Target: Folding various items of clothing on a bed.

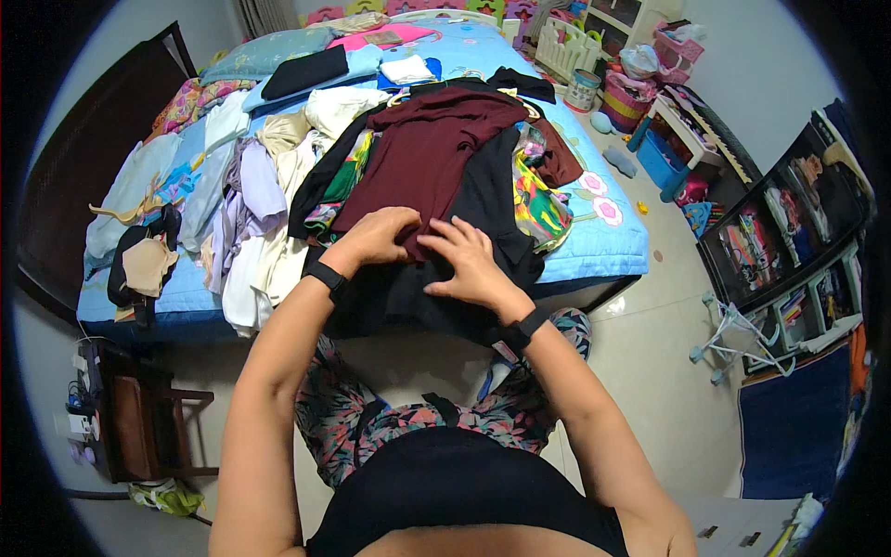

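A dark maroon garment (424, 146) lies over black clothing (487, 188) and a bright multicoloured garment (539, 209) near the bed's front edge. My left hand (379, 237) rests at the maroon garment's lower end, fingers curled at the cloth; whether it pinches the fabric is unclear. Just to the right, my right hand (463, 261) touches the same end with spread fingers, its palm over black cloth. Parts of hangers show by the maroon garment's upper end. Cream and white clothes (278, 237) and lilac clothes (261, 181) are heaped to the left.
Wooden hangers (132, 209) and a black garment with a beige piece (148, 264) lie at the bed's left. Folded black cloth (306, 73) and pillows are farther back. A brown chair (143, 425) stands lower left, a small folding stool (738, 334) at right, beside shelves (786, 209).
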The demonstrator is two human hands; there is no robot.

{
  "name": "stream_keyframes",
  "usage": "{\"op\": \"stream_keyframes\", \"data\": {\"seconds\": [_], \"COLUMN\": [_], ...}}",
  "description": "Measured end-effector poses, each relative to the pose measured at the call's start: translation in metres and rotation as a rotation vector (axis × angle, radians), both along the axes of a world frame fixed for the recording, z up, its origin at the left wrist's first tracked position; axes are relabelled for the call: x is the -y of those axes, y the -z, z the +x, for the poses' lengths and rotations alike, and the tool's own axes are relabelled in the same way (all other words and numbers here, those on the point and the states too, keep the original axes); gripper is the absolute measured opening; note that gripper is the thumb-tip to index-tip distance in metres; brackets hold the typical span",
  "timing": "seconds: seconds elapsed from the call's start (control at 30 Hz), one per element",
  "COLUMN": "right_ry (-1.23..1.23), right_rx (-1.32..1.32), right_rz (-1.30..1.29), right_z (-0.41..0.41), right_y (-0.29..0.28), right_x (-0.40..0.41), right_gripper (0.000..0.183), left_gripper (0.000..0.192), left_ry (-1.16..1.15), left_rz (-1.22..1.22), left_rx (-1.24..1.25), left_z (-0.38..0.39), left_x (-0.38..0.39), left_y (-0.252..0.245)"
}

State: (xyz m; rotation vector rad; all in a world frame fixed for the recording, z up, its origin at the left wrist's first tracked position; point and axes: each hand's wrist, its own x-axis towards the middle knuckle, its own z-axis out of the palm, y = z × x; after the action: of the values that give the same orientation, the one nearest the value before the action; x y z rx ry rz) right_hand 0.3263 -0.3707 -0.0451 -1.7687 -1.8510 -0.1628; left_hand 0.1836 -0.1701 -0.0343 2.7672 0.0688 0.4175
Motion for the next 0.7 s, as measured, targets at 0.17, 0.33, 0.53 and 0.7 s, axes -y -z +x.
{"op": "stream_keyframes", "data": {"seconds": [0.17, 0.33, 0.53, 0.7], "right_ry": [0.123, 0.230, 0.118, 0.116], "right_rx": [-0.052, -0.197, -0.965, -1.183], "right_rz": [0.049, 0.026, -0.144, -0.325], "right_z": [0.026, 0.054, 0.047, 0.033], "right_y": [0.004, 0.004, -0.006, -0.021], "right_x": [0.008, 0.027, 0.025, 0.008], "right_gripper": [0.040, 0.018, 0.034, 0.062], "left_gripper": [0.019, 0.030, 0.027, 0.021], "left_ry": [-0.413, -0.652, -0.334, -0.002], "left_rz": [-0.313, -0.586, -0.758, -0.910], "left_rx": [0.179, 0.562, 0.424, -0.334], "left_z": [0.015, 0.030, -0.010, -0.107], "left_x": [0.002, -0.029, 0.038, 0.086], "left_y": [0.010, -0.008, -0.057, -0.070]}}
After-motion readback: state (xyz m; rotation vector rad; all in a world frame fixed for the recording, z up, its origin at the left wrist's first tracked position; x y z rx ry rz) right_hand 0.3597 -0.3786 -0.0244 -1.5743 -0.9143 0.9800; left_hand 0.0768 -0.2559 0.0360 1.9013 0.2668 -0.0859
